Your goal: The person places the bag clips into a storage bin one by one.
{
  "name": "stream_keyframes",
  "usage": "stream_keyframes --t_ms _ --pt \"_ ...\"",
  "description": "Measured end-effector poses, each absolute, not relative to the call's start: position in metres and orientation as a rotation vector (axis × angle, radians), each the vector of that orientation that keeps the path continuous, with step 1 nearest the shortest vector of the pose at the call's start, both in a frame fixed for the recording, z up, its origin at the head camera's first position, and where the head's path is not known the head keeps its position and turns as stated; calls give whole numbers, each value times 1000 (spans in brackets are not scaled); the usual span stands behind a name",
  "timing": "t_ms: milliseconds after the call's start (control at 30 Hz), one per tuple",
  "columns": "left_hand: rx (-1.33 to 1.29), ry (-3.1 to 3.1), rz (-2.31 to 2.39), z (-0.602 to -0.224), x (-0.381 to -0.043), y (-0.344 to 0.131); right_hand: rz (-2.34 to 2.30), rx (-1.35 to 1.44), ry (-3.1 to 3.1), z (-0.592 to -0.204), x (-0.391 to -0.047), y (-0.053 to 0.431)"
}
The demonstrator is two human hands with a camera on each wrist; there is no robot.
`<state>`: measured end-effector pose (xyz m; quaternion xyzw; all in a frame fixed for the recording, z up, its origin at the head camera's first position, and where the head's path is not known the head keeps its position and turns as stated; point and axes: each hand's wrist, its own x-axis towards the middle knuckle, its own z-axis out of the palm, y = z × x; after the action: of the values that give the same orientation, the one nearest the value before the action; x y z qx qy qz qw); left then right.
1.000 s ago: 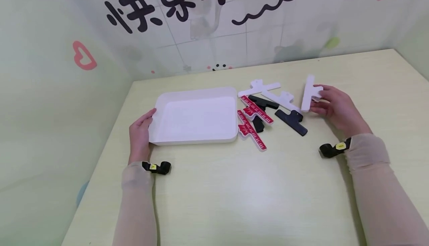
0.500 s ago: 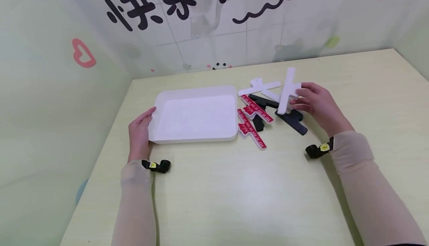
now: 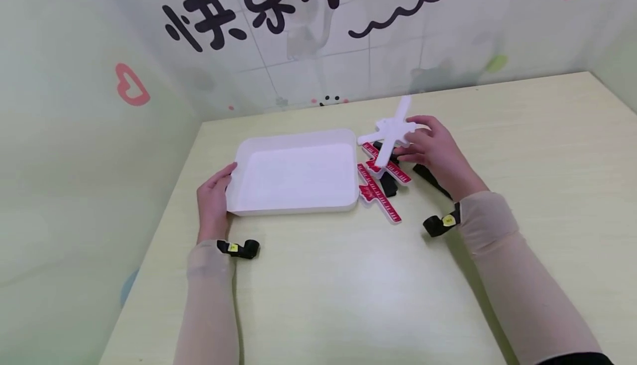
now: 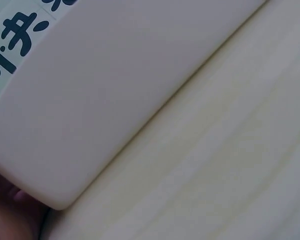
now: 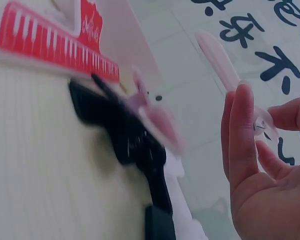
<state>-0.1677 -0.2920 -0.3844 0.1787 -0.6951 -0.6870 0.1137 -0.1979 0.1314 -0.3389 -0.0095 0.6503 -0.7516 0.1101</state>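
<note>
My right hand (image 3: 438,152) pinches a white long-bar clip (image 3: 398,124) by its handle and holds it over the heap of clips, just right of the tray. In the right wrist view, this clip stands up between thumb and fingers. The fingers of my left hand (image 3: 213,204) lie against the left end of a white rectangular tray (image 3: 293,210), whose long wall fills much of the left wrist view. Below the held clip are red clips with a piano-key print (image 3: 380,199), black clips (image 3: 388,185) and a white clip (image 3: 369,138), partly covered.
Light wooden table (image 3: 318,287) stretches in front of the tray and off to the right. A printed wall (image 3: 318,66) rises behind its far edge, and another wall (image 3: 74,188) stands at the left. One black clip (image 3: 432,180) lies partly under my right hand.
My right hand has carried the white clip leftward, from the right of the heap to above it, close to the tray. The left hand has stayed at the tray's end.
</note>
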Motion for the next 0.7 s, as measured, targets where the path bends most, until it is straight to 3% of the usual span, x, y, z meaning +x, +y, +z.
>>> stream_keyframes --t_ms 700 --pt "516 -2088 -1953 -383 -164 -293 -2154 3 1894 -350 -191 51"
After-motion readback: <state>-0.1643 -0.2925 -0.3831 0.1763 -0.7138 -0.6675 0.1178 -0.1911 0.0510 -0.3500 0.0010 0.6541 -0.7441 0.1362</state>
